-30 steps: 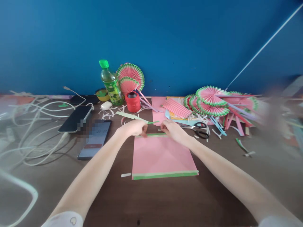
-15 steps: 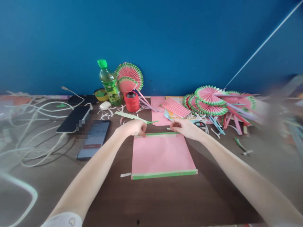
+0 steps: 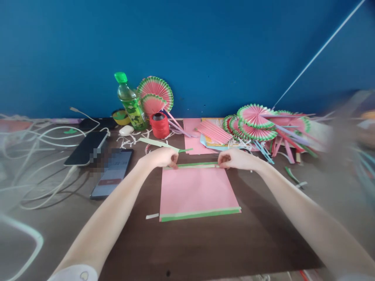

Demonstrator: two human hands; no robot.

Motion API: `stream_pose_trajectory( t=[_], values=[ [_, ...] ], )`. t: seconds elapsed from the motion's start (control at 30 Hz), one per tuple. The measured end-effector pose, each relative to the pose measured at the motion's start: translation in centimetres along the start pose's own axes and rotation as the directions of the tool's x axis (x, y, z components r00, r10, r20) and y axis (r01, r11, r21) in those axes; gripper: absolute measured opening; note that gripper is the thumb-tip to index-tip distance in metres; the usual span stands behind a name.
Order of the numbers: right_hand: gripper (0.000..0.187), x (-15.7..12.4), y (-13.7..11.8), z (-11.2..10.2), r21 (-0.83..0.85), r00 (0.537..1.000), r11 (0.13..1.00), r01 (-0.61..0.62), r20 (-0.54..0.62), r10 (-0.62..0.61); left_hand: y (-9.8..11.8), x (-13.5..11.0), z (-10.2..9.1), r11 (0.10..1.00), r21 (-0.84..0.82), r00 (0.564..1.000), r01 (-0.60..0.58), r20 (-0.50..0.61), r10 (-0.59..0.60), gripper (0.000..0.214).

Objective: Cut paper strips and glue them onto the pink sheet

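A pink paper sheet (image 3: 195,190) lies flat on the dark table (image 3: 205,249), with a green strip along its near edge (image 3: 200,214) and another green strip (image 3: 195,165) along its far edge. My left hand (image 3: 161,157) pinches the left end of the far strip against the sheet. My right hand (image 3: 234,159) pinches the same strip at its right end. Both hands have their fingers closed on the paper edge.
Two phones (image 3: 111,173) and white cables (image 3: 41,156) lie at the left. A green-capped bottle (image 3: 129,102), a red tape roll (image 3: 159,125) and paper fans (image 3: 155,95) stand at the back. More fans (image 3: 256,123), paper strips and scissors pile up at the right.
My right hand has slid to the right along the far green strip, from near the sheet's middle to its right corner. My left hand stays at the left corner.
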State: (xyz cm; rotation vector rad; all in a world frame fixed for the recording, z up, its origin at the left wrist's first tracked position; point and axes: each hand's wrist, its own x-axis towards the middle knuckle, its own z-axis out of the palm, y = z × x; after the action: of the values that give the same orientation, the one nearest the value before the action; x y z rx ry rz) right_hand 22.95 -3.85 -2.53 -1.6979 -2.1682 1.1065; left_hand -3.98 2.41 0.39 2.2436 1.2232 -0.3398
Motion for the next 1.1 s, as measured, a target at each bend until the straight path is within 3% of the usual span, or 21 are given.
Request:
stream_pose_trajectory(
  t=[0.3, 0.57, 0.87, 1.1],
  values=[
    [0.008, 0.4, 0.1, 0.5, -0.107, 0.994, 0.994, 0.014, -0.107, -0.025, -0.3, 0.1, 0.1, 1.0, -0.003, 1.0, -0.007, 0.001, 0.007, 0.02],
    [0.012, 0.0, -0.7, -1.0, -0.086, 0.992, 0.996, 0.011, -0.124, -0.021, -0.3, 0.1, 0.1, 0.998, -0.046, 0.999, -0.041, 0.013, 0.042, 0.022],
    [0.011, 1.3, -1.5, 0.5, -0.199, 0.995, 0.978, 0.067, -0.065, -0.081, -0.4, 0.2, 0.2, 0.999, -0.038, 0.999, -0.039, 0.001, 0.039, 0.021],
    [0.008, 1.7, -1.5, 0.4, -0.279, 0.997, 0.958, 0.062, -0.02, -0.071, -0.7, 0.4, 0.3, 0.998, -0.051, 0.999, -0.045, 0.004, 0.045, 0.02]
  ],
)
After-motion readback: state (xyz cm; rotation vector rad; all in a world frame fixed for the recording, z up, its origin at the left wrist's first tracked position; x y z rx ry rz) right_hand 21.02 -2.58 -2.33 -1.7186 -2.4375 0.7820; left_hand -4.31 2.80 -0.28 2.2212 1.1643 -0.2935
